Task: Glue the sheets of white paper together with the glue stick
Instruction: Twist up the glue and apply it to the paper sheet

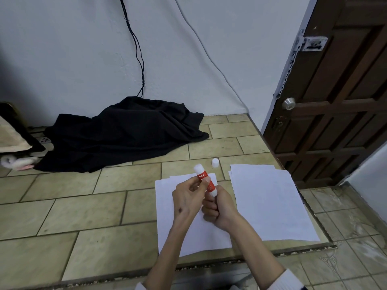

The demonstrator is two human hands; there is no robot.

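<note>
— Where's the glue stick (205,180)?
— Above the near sheet of paper (188,233), uncapped, tilted. The right hand (219,208) is wrapped around its base; the left hand (188,197) pinches its red barrel.
— And beyond the glue stick?
— Its white cap (215,163) stands on the tiles; a paper stack (268,201) lies to its right, a black cloth (125,132) farther off.

Both forearms extend forward from the lower edge of the view and converge on the glue stick (206,182). The left hand (187,198) is on the left side of the glue stick, back of the hand up, with thumb and fingertips pinching its upper red section. The right hand (218,208) is below and to the right, fingers curled into a fist around its lower white end.
</note>
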